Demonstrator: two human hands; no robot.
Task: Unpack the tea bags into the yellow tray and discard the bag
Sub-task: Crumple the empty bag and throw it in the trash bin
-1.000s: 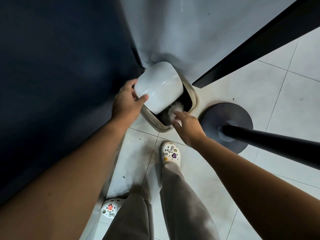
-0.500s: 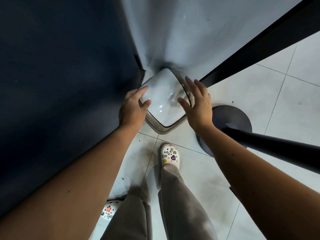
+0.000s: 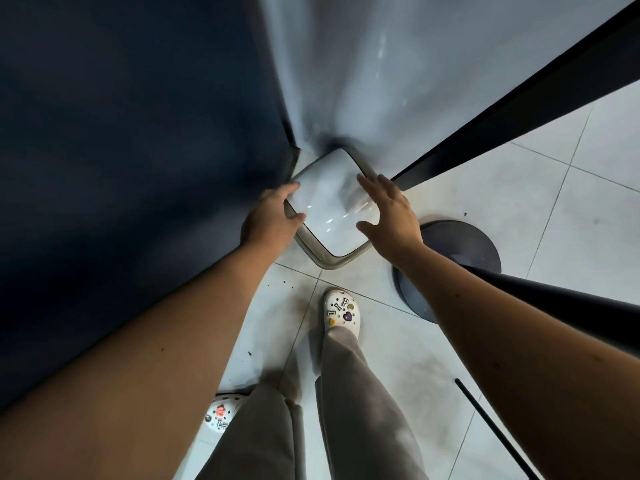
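Observation:
A beige waste bin [image 3: 322, 261] with a glossy white lid [image 3: 329, 199] stands on the floor in a corner between a dark blue wall and a grey wall. The lid lies flat on the bin. My left hand [image 3: 270, 220] touches the lid's left edge, thumb on top. My right hand [image 3: 391, 209] hovers over the lid's right side with fingers spread and empty. The tea bags, the yellow tray and the discarded bag are out of sight.
A round dark stand base [image 3: 460, 251] with a black pole [image 3: 554, 306] sits right of the bin. My two feet in white clogs [image 3: 341, 311] stand on the white tiled floor [image 3: 519, 202]. A thin black rod [image 3: 491, 427] lies at lower right.
One second ago the lid was raised by my left hand and my right hand reached into the bin. The lid has come down flat, and my right hand has withdrawn, empty and spread.

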